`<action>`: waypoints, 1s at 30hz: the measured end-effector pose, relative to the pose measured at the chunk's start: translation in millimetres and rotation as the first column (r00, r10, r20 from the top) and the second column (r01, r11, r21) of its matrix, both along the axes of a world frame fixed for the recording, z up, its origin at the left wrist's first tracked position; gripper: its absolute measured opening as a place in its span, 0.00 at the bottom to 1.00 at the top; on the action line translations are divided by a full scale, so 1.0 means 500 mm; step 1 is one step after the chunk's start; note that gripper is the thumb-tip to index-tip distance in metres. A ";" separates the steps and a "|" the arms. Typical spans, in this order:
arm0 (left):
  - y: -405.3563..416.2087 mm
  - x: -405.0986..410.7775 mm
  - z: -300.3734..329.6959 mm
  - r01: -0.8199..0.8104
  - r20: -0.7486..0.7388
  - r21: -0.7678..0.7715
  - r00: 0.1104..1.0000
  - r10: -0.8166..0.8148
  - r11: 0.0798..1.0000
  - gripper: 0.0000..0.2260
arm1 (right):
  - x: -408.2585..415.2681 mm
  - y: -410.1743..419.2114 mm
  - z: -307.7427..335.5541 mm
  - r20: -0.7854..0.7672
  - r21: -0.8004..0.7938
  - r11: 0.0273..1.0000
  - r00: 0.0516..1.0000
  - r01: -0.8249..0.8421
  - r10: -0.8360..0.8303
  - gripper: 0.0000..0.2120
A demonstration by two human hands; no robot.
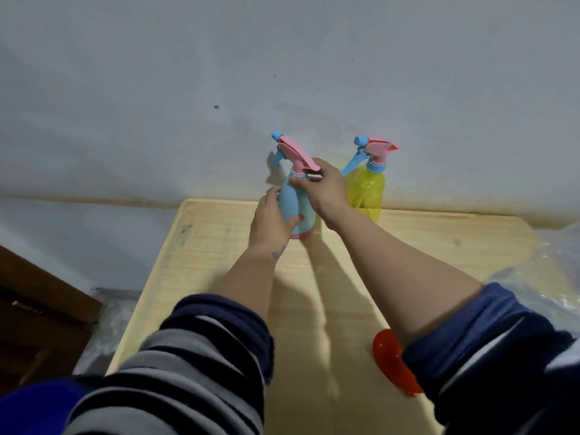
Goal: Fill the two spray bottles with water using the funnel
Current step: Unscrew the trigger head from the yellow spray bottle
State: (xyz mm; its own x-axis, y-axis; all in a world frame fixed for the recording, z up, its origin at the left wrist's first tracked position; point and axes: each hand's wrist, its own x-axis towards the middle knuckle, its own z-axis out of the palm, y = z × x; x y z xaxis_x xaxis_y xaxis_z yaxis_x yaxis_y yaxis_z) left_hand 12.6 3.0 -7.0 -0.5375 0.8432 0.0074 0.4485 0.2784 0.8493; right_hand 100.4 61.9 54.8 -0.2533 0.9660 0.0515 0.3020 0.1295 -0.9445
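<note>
Your 2 hands are both on the blue spray bottle (pixel 296 211), which stands at the far end of the wooden table (pixel 219 262), close to the grey wall (pixel 282 73). Your left hand (pixel 271 222) wraps around the fat lower part of the bottle, with the thumb across the front and the fingers curled round the far side. Your right hand (pixel 323 189) is higher up. Its fingers and thumb pinch the bottle at the neck, right under the pink spray head (pixel 296 153), which is on the bottle. So the bottle sits between your hands, body in the left one and neck in the right one.

The yellow spray bottle (pixel 367 193) stands just beside the blue one, on its right, partly behind your right hand. It also has its pink spray head on. No hand touches it.

The red funnel (pixel 392 362) lies on the table near you, well apart from both bottles, partly under your right sleeve (pixel 489 350).
</note>
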 end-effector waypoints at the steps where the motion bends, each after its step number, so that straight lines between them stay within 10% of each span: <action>1: 0.002 -0.001 -0.004 -0.005 0.003 0.005 1.000 0.005 1.000 0.31 | -0.003 0.002 -0.001 0.011 0.005 1.000 1.000 -0.003 0.003 0.17; 16: -0.071 0.051 0.023 0.001 -0.114 -0.173 0.993 -0.021 0.985 0.23 | 0.064 -0.073 0.025 0.235 -0.264 0.963 0.964 -0.059 0.123 0.30; 22: -0.043 0.136 0.040 0.162 -0.072 -0.221 0.981 -0.182 0.962 0.23 | 0.149 -0.068 0.057 0.281 -0.126 0.971 0.946 0.203 -0.161 0.13; 30: 0.062 0.198 0.060 0.227 -0.042 -0.122 0.971 -0.233 0.966 0.37 | 0.191 0.017 0.070 0.221 -0.054 0.944 0.926 0.325 -0.306 0.25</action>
State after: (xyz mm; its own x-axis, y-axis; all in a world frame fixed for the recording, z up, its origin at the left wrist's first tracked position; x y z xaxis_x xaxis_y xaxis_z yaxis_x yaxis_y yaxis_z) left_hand 111.8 34.1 22.9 -0.3305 0.9410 -0.0724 0.5578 0.2566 0.7893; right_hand 195.9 70.2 89.6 0.0694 0.9959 -0.0585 0.5033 -0.0856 -0.8599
